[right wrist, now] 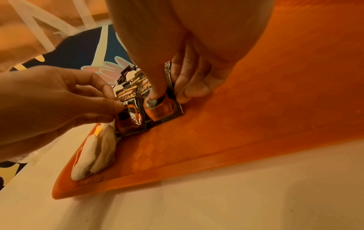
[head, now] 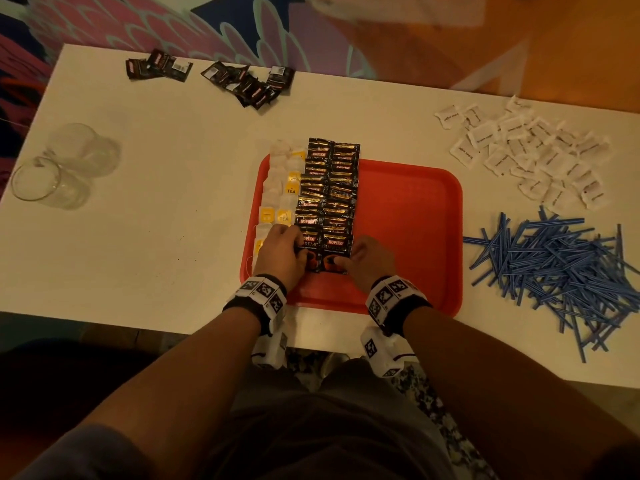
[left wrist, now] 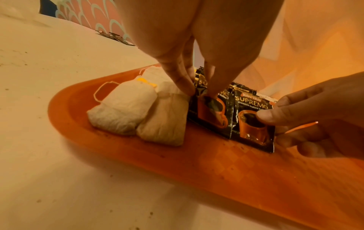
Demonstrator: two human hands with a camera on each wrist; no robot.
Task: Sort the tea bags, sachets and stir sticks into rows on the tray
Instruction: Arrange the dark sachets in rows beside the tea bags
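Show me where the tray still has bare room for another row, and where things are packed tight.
The red tray is bare over its right half, between the coffee sachet rows and the right rim. Its left side is crowded: tea bags lie against the sachets, with the left hand and right hand on the nearest ones. A narrow bare strip runs along the near rim.

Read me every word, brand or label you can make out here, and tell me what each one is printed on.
"KOPIKO": coffee sachets on the tray.
"SUPREMO": nearest sachet.
"Premium Instant Co...": same sachet, partly covered by the right hand.
"TEA": yellow tea bag tags.
White sachets: print too small to read.
Loose black sachets: blurred.
Wrist markers: patterns, no text.
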